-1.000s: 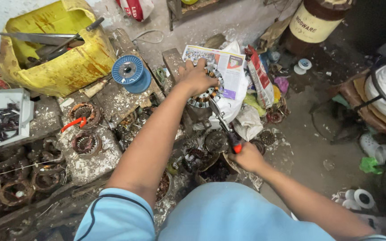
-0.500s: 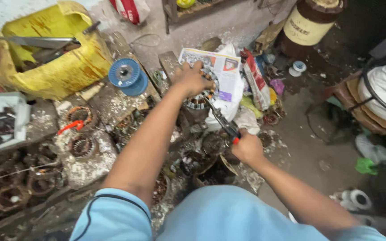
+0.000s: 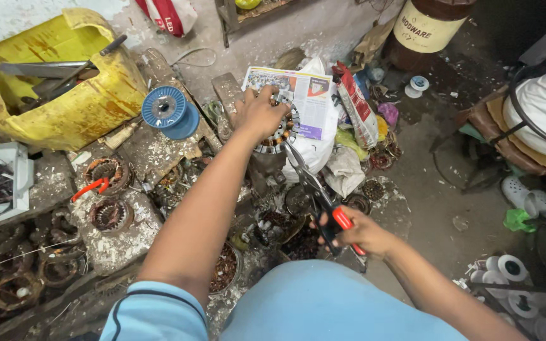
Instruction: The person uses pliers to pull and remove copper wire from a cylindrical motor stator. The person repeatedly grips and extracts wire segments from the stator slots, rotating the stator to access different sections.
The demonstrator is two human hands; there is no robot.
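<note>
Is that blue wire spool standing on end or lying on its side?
On end: the blue spool shows its round flange and centre hole facing up.

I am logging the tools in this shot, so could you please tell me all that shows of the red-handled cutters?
The cutters are long, slim pliers-like snips with dark metal blades and red-and-black handles. The right hand grips the handles low in the picture, and the blades run up and to the left, their tips reaching the round metal stator under the left hand. Whether the tips bite anything cannot be told. They hang above cluttered scrap coils.
</note>
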